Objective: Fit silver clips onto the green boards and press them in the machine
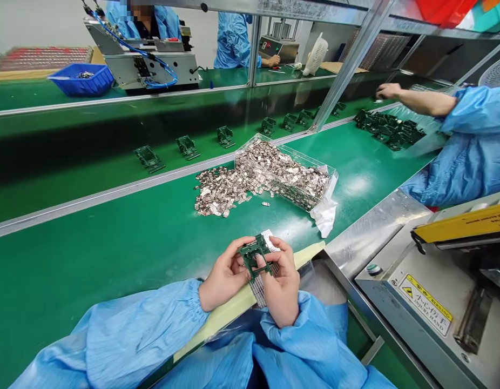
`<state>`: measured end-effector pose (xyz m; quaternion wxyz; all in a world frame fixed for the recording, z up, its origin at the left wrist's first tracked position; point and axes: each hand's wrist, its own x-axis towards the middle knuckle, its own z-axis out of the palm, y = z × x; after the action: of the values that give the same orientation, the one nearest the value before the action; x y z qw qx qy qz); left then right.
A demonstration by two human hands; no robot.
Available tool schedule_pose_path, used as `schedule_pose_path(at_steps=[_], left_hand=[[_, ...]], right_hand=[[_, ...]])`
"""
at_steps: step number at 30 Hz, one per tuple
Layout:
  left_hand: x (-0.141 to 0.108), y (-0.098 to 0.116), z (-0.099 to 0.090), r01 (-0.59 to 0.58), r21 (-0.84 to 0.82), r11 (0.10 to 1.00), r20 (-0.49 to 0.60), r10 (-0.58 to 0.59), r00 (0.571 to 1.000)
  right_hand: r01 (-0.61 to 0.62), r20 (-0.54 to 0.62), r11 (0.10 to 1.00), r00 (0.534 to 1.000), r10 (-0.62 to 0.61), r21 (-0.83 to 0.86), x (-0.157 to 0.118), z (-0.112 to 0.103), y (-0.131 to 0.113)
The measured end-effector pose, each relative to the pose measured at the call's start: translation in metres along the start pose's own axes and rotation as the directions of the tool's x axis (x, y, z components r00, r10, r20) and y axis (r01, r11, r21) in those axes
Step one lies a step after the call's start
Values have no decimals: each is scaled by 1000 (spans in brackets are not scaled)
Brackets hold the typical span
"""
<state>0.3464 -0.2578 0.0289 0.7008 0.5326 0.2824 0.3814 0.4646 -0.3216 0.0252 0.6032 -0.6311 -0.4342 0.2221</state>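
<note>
A small green circuit board (249,253) with cutouts is held between my two hands at the table's front edge. My left hand (226,276) grips its left side, fingers curled round it. My right hand (283,286) holds the right side, its thumb laid over the board's middle. Behind and below the board shows a white, ridged strip-like piece (258,292), partly hidden by my right hand; I cannot tell whether it is gripped. Beyond my hands, a heap of small silvery metal parts (220,189) spills from a clear plastic tray (333,181) full of the same parts.
Several green boards (148,158) sit along the sunken conveyor belt (72,178) behind a metal rail. To the right, a co-worker's arm (426,102) reaches over a pile of boards (390,129). A machine with a warning label (426,304) stands at my right. Yellow tape (217,319) edges the table.
</note>
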Motion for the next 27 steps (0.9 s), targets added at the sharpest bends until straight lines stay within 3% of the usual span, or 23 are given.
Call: schedule_pose_path(at_steps=[5,10,15,19,22,27], left_hand=[[-2,-2,-2,-40,40,998,14,39,999],[-3,-3,-2,-50,75,996,-49,54,997],[-4,-2,-1,18,63,998,-82,-12,997],[-6,-2,0,16,56,998,-114,-10,993],[-8,-3,1,24,55,998,-120,-17,993],[-11,-5,1,30,90,995,-129,-19,992]], right_hand=[[25,-19,999,999,-26,-47,-2,2,0],[24,19,999,1000,-24,-29,-2,1,-2],[-169,88,970,984,156,175,-1,0,-8],[-255,100,938,966,238,235,0,1,-10],[-240,121,946,969,218,218,-1,-1,-10],[-97,121,993,989,87,73,0,-5,-9]])
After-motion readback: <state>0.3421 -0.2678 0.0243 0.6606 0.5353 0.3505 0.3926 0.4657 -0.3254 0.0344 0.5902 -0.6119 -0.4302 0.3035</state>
